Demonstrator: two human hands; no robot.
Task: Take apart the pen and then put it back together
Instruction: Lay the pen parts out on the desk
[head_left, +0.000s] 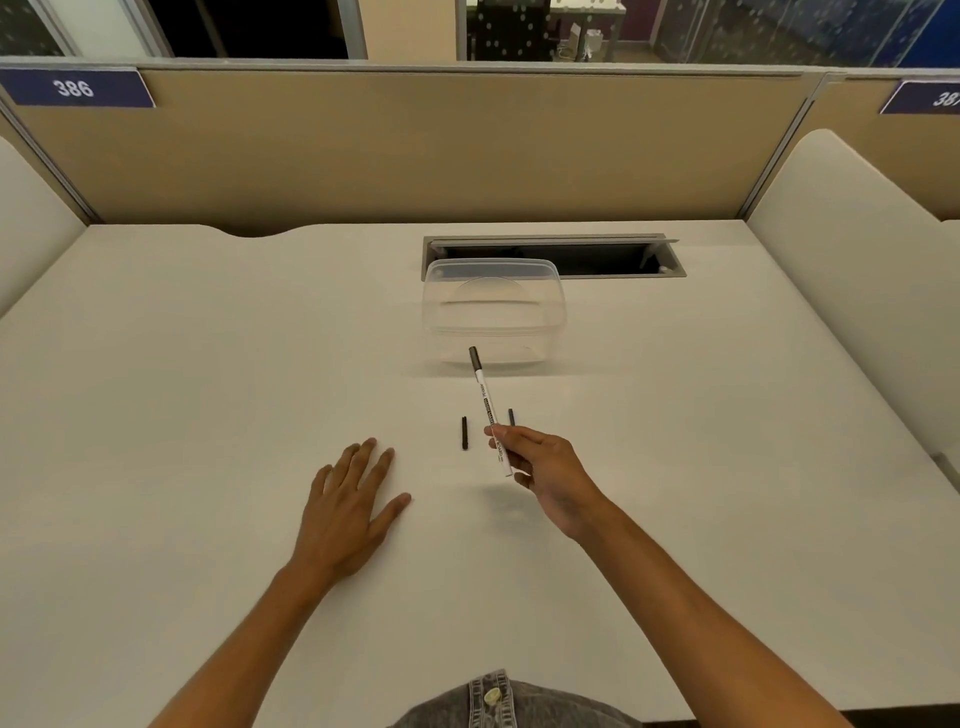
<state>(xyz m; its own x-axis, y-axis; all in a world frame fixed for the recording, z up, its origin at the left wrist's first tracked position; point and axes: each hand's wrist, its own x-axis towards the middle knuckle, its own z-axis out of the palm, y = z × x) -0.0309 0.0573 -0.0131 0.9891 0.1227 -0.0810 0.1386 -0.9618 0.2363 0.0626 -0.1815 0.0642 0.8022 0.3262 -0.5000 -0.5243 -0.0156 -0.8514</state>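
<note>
White plastic, with printed text along it, makes the pen barrel, and the right hand holds it above the desk, the fingers and thumb curled round its lower part, so the grip is closed on the barrel. The upper end of the barrel carries a dark grey piece, which I take for the tip section or a cap; I cannot tell which. The barrel points away from the person, toward a clear plastic container with a lid that stands further back on the desk. Two small dark parts lie on the desk: one short black part just left of the barrel, and another dark part just right of it, partly behind the fingers. The left hand rests flat on the desk, fingers spread and straight, holding nothing, well apart from the parts. I judge that the pen is already taken apart and the putting together is now beginning or about to begin. To do this step well, the left hand should pick up one loose part by a light pinch, while the right hand keeps the barrel steady and turns its open end toward that part. The part should enter straight along the axis, not at an angle, and be pushed only until it sits firmly.
</note>
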